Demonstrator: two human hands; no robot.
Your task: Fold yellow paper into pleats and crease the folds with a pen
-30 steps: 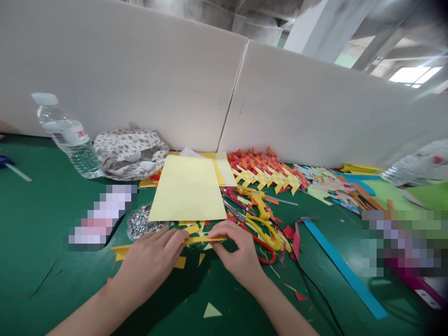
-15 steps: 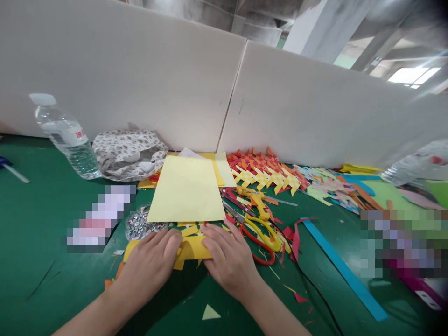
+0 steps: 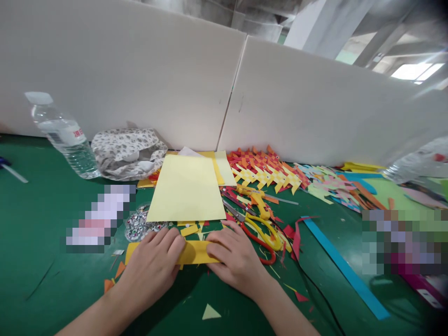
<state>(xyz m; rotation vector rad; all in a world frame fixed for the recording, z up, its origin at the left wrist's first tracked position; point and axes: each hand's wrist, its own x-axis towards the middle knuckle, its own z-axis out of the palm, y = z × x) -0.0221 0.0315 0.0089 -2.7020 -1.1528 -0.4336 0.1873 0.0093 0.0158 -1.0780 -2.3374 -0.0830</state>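
A long yellow paper strip (image 3: 196, 252) lies crosswise low in the view, with both of my hands on it. My left hand (image 3: 156, 259) is wrapped over its left half, fingers pressed together. Around its right part curl the fingers of my right hand (image 3: 236, 259), thumb below the strip; the right end is hidden under that hand. Just beyond lies a pale yellow sheet (image 3: 187, 189). Scissors (image 3: 262, 231) with yellow and red handles rest beside my right hand. A clear bag of small shiny beads or gems (image 3: 142, 223) sits past my left hand.
A water bottle (image 3: 65, 135) and a patterned cloth bag (image 3: 129, 154) stand at the back left. Woven paper fish (image 3: 266, 170) pile by the white partition (image 3: 157, 74). A yellow glue gun (image 3: 257, 200) trails a black cord (image 3: 315, 284). A blue strip (image 3: 345, 266) lies right.
My right hand has slid slightly right and down along the yellow strip, baring more of it between the hands. My left hand stays on the strip, nearly unmoved.
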